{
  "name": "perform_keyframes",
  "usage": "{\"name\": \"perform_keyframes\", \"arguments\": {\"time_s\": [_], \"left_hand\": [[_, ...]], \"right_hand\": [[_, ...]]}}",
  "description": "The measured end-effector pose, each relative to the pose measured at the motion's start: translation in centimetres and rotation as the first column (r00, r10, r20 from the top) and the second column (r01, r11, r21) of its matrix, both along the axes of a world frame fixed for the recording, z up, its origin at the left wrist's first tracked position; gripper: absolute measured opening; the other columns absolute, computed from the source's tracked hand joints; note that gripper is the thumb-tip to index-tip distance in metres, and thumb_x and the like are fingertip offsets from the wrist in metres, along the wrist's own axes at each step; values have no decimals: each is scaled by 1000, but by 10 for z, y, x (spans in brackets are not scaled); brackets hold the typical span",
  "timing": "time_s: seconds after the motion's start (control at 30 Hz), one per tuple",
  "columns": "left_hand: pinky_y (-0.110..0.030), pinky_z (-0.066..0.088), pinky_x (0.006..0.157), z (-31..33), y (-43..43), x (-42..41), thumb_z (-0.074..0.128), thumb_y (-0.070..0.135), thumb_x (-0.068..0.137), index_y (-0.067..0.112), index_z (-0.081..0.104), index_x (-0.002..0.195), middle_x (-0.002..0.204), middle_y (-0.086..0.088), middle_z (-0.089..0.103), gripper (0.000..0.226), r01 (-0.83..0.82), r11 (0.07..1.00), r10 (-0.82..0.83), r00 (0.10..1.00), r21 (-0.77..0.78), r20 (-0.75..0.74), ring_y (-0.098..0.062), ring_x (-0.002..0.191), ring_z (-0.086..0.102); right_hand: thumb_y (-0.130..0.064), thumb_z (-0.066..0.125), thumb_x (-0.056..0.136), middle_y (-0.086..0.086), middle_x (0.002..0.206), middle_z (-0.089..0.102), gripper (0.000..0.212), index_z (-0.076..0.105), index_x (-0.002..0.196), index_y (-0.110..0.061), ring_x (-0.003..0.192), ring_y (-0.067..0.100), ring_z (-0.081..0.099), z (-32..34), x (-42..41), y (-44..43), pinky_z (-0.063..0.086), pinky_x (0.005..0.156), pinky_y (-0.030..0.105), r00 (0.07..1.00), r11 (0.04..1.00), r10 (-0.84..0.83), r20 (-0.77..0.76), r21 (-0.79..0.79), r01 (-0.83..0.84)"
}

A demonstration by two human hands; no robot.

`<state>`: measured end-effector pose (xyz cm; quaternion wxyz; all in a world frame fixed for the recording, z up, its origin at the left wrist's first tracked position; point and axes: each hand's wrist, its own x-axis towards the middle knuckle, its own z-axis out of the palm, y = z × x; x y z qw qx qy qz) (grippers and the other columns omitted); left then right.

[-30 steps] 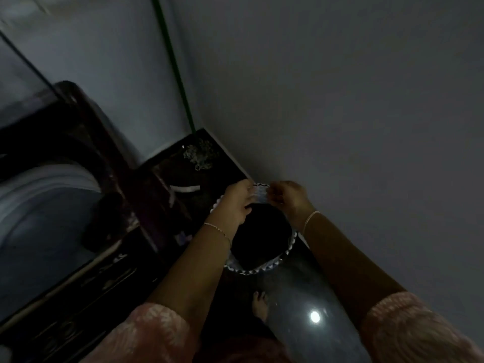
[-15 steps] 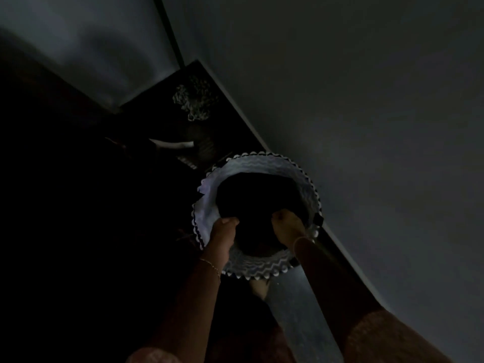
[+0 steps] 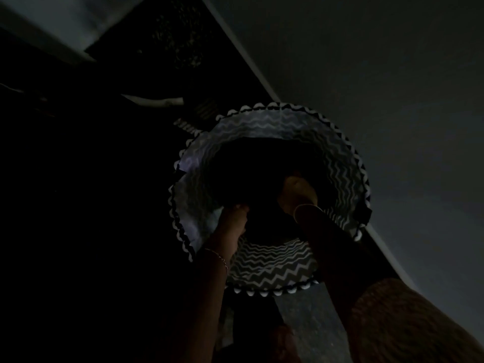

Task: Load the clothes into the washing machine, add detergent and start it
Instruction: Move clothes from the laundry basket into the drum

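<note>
A round laundry basket with a black-and-white zigzag pattern stands on the floor against the wall, seen from above. Dark clothes fill its inside. Both my hands are down inside it. My left hand is curled at the near left edge of the dark clothes and seems to grip them. Deeper in, at the right side of the pile, my right hand has its fingers sunk into the cloth. The light is too dim to make out single garments. The washing machine is out of view.
A grey wall runs along the right, right behind the basket. A pale hose or pipe lies on the dark floor at the left. The whole left side of the view is black.
My head has dipped closer to the basket, so it looks larger and the washing machine has left the view. Both hands went from the far rim down into the dark clothes.
</note>
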<state>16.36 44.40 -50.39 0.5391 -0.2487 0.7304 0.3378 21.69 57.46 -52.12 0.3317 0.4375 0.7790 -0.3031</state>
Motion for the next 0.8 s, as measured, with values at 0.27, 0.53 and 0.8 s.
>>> {"name": "perform_keyframes", "arguments": {"time_s": [0.27, 0.53, 0.8], "left_hand": [[-31, 42, 84, 21, 21, -2, 50, 30, 96, 14, 45, 139, 137, -8, 52, 47, -111, 993, 110, 993, 34, 30, -25, 121, 52], [-39, 48, 94, 74, 22, 14, 63, 52, 82, 24, 45, 140, 133, -3, 58, 67, -254, 955, 250, 967, 151, 40, -24, 119, 55], [-36, 45, 84, 126, 22, 12, 53, 53, 88, 24, 59, 118, 92, -2, 64, 42, -285, 937, 235, 942, 200, 241, -24, 97, 58]], "right_hand": [[-23, 59, 90, 17, 141, 49, 48, 50, 135, -10, 131, 33, 45, 16, 6, -1, 33, 108, 36, 936, 950, -310, -165, -82, 301], [-10, 59, 90, 16, 107, 65, 18, 65, 106, -5, 92, 30, 61, 66, 21, -16, 53, 76, 36, 330, 265, -944, 13, -568, 779], [-6, 43, 94, -2, 34, 51, 39, 47, 55, -9, 29, 9, 51, 150, 28, -37, 37, 32, 13, 277, 114, -948, 159, -640, 760]]}}
